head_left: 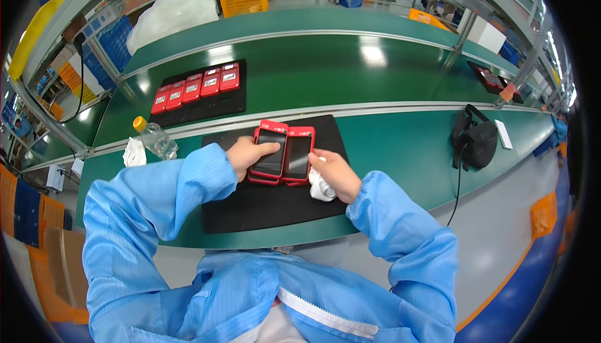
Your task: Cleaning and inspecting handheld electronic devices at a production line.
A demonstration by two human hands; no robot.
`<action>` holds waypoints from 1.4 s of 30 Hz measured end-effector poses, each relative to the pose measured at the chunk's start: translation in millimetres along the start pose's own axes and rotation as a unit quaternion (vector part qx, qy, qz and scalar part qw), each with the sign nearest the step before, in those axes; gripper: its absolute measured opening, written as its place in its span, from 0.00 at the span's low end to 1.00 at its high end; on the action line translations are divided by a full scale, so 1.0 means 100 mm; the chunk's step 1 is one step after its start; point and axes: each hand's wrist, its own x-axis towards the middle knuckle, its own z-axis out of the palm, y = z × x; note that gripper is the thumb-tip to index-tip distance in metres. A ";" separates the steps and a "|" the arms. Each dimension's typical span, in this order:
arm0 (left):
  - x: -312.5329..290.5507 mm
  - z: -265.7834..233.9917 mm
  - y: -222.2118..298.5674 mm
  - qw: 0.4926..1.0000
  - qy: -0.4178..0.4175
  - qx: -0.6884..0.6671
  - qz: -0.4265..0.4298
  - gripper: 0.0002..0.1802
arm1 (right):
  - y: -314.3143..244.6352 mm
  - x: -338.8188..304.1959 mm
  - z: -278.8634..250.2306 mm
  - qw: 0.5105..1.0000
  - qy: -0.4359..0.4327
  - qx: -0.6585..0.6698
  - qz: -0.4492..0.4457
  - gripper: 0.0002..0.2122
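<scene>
Fingers of your left hand pinch the left red device; your right hand pinches the right red device, beside white cloth. Over the black mat, near the table's front edge, both face up, long axes toward the far edge.

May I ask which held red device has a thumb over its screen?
The left device: the thumb of the left hand crosses its screen; the right device is touched at its edge.

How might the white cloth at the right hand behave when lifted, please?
The white cloth would probably flop, since it is softly crumpled at the right hand. It is likely light, looking small and loose. Rolling seems unlikely given its uneven folds.
</scene>
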 end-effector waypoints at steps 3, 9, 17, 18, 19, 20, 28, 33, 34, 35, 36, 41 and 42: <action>-0.08 0.02 -0.01 0.999 -0.015 -0.036 -0.028 0.22 | -0.12 -0.07 0.05 0.998 0.019 -0.036 0.040 0.18; -0.30 -0.24 0.01 0.990 -0.042 -0.125 0.054 0.19 | 0.06 0.12 -0.11 1.000 0.010 0.000 -0.017 0.20; -0.20 0.17 0.12 0.987 -0.047 -0.148 0.048 0.26 | -0.15 0.25 0.01 0.997 -0.010 0.049 0.052 0.25; -0.23 0.19 0.12 0.988 -0.043 -0.137 0.059 0.28 | -0.14 0.26 0.00 0.998 -0.008 0.018 0.060 0.24; -0.27 0.21 0.12 0.990 -0.033 -0.104 0.088 0.28 | -0.13 0.26 0.00 0.998 -0.006 -0.013 0.067 0.24; -0.34 0.25 0.13 0.992 0.000 -0.078 0.095 0.30 | -0.12 0.25 0.00 0.997 -0.007 -0.014 0.070 0.24; -0.40 -0.01 -0.16 0.980 -0.023 -0.179 0.083 0.30 | -0.15 0.20 0.17 0.996 0.011 -0.063 0.058 0.19; -0.39 -0.06 -0.22 0.976 -0.050 -0.203 0.061 0.31 | -0.17 0.19 0.37 0.997 -0.005 0.011 0.074 0.14; -0.38 -0.06 -0.23 0.973 -0.062 -0.213 0.059 0.32 | -0.15 0.19 0.37 0.996 -0.008 0.030 0.082 0.14; -0.40 -0.06 -0.23 0.971 -0.071 -0.219 0.059 0.34 | -0.12 0.19 0.37 0.995 -0.011 0.049 0.089 0.15; -0.44 -0.02 -0.19 0.973 -0.051 -0.220 0.051 0.29 | -0.09 0.19 0.39 0.995 -0.011 0.048 0.091 0.15; -0.54 0.03 -0.29 0.976 -0.060 -0.196 0.068 0.29 | -0.01 0.11 0.56 0.992 0.012 0.125 0.007 0.15; -0.55 0.00 -0.32 0.977 -0.081 -0.179 0.088 0.33 | 0.02 0.08 0.58 0.993 0.015 0.117 -0.004 0.15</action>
